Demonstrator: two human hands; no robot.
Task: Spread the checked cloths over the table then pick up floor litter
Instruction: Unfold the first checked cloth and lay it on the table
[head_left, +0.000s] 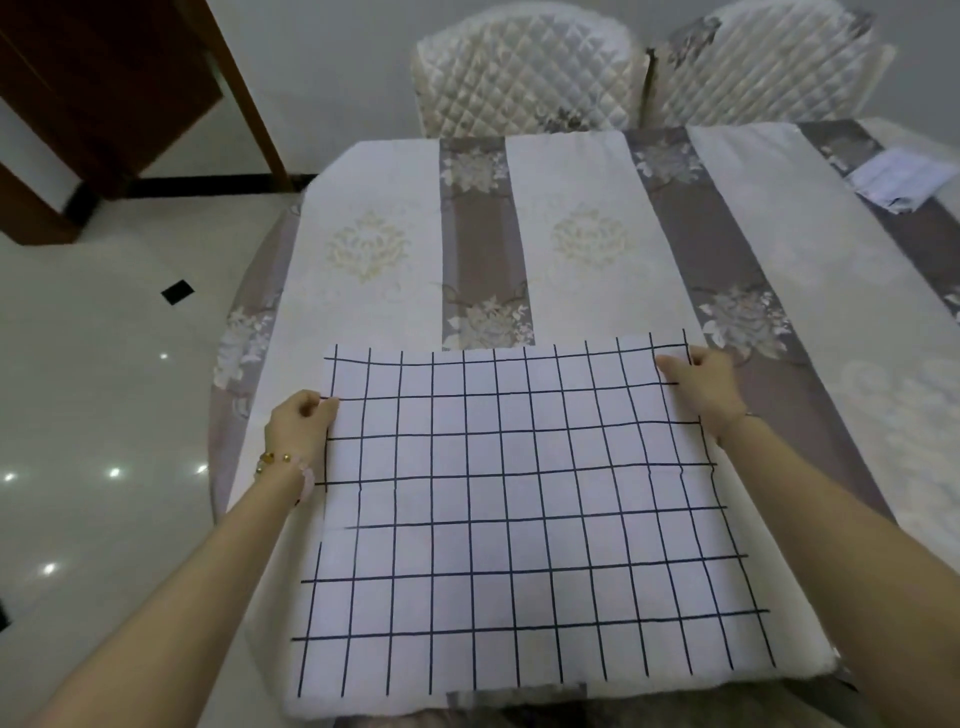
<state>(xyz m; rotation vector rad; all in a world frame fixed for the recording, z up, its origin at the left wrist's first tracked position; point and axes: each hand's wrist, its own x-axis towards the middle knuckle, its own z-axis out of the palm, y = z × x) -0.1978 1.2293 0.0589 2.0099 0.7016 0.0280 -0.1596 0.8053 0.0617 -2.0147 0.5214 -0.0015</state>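
Pinching the left edge of the checked cloth (519, 509), near its far corner, with the curled fingers of the left hand (304, 421). Gripping the far right corner of the same cloth with the right hand (701, 382). Holding it spread flat on the near part of the table (374, 171), covered in stripes and flowers. Lying at the far right, well apart: a pale folded cloth (898, 179).

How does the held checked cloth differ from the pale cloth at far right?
The checked cloth lies spread flat; the pale cloth is folded small. The left hand and right hand grip the checked cloth; the pale cloth lies untouched. Both rest on the table.
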